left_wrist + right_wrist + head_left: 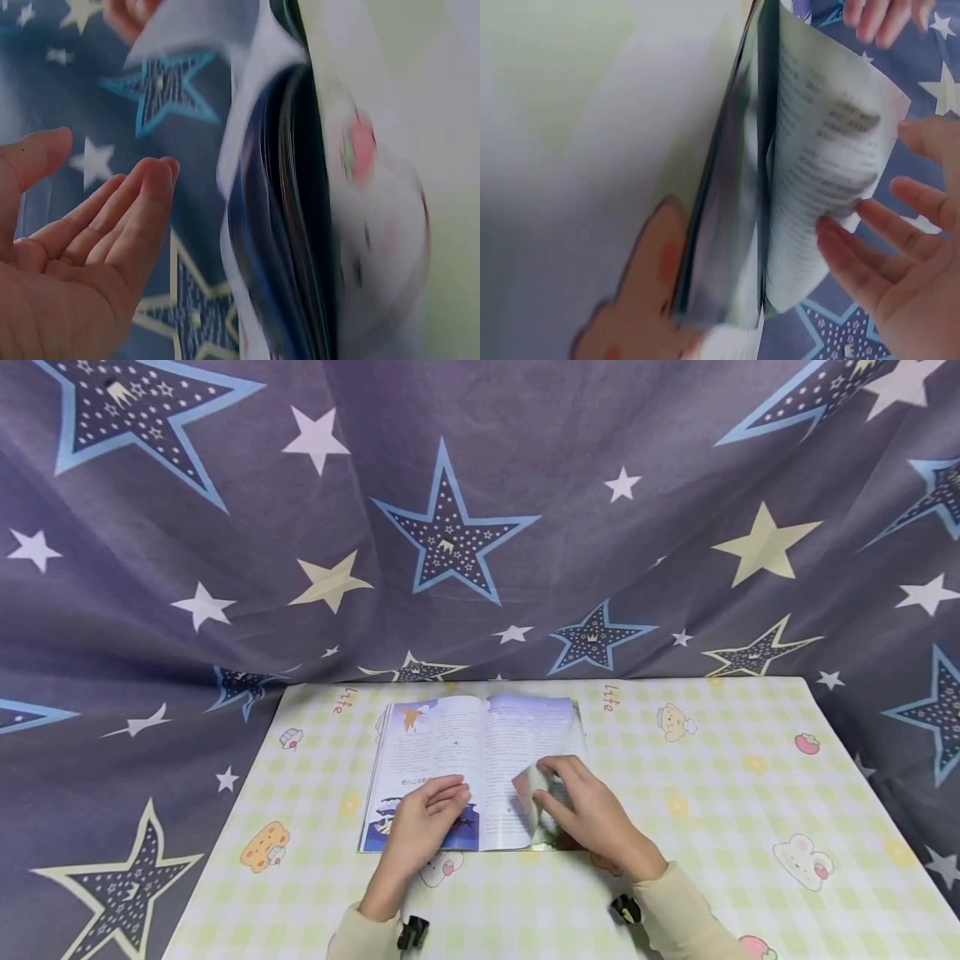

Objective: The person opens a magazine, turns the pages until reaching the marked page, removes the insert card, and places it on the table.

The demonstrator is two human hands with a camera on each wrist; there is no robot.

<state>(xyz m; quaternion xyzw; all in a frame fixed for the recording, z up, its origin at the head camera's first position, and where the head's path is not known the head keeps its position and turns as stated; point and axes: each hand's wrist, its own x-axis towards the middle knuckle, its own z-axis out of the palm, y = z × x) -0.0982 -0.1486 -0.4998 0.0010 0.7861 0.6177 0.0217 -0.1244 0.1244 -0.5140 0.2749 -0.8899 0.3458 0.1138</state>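
lifting page corner [529,793] | right hand [588,814] fingers curled | left hand [423,827] flat on book [450,752]

1 book [480,752], 2 hands

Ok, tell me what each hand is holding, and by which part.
The right hand pinches the lower corner of a page of the open book, lifting it. The left hand holds nothing; it rests flat on the left-hand page.
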